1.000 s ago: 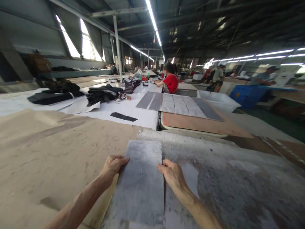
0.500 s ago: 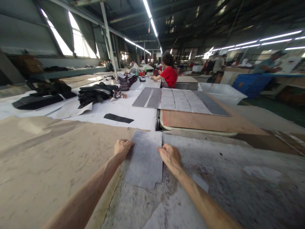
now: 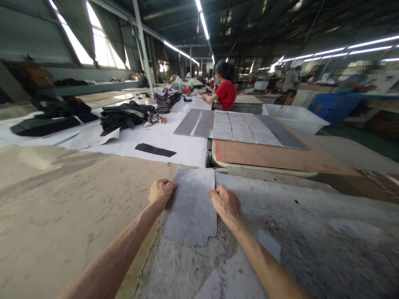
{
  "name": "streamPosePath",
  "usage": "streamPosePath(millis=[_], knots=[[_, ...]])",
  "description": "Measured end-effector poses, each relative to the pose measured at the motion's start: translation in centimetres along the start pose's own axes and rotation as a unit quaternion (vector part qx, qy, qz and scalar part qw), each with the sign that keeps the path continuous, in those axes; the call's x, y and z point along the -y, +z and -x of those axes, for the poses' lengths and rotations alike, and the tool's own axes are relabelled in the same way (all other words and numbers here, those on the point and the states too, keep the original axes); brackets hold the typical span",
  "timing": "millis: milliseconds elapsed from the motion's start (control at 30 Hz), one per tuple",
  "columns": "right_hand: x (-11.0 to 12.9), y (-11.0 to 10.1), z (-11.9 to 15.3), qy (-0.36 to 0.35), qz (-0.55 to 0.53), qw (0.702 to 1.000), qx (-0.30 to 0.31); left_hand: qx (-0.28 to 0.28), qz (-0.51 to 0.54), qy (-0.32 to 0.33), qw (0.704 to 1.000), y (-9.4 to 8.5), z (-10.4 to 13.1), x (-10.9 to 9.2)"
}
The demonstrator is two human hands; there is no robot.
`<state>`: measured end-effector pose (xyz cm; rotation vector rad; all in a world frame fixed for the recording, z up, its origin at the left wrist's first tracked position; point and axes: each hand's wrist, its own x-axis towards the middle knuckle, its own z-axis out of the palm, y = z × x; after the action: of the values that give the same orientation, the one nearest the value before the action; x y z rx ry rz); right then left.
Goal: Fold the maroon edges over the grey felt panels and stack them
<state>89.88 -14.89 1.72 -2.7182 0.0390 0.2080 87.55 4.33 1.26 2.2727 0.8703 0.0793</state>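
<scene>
A pale grey, roughly rectangular sheet (image 3: 191, 207) lies on the worn, stained work surface in front of me, with a notch at its lower right corner. Its exact material I cannot make out. My left hand (image 3: 162, 191) is closed on the left edge, thumb and fingers pinched together. On the opposite edge my right hand (image 3: 226, 202) pinches the sheet in the same way, at nearly the same height. Beyond the sheet's far side lies a black strip (image 3: 155, 150) on white paper.
Brown paper (image 3: 62, 207) covers the left side. Ahead are a black pile of pieces (image 3: 124, 116), a grey board (image 3: 195, 123) with rows of white strips (image 3: 238, 128), and a white bin (image 3: 294, 118). A person in a red shirt (image 3: 226, 94) sits farther back.
My view has shifted slightly. Both hands keep their hold on the sheet's edges, and the sheet looks almost unmoved. The person in red has shifted posture a little.
</scene>
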Motion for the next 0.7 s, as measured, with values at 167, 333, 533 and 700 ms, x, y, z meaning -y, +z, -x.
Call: streamPosePath(millis=[167,333,533,700], knots=[[0.1,-0.1,-0.3,0.009,0.006,1.0,0.002,-0.001,-0.011,0.005,1.0,0.2,-0.3,-0.3],[0.4,-0.3,-0.8,0.019,0.012,1.0,0.014,0.007,-0.052,-0.013,0.999,0.3,-0.3,-1.2],[0.4,-0.5,-1.1,0.02,0.025,0.999,0.021,0.005,-0.065,-0.011,0.998,0.2,0.0,-1.7],[0.4,-0.3,-1.3,0.015,0.039,0.999,0.015,-0.004,-0.089,-0.007,0.996,0.5,0.1,-1.7]])
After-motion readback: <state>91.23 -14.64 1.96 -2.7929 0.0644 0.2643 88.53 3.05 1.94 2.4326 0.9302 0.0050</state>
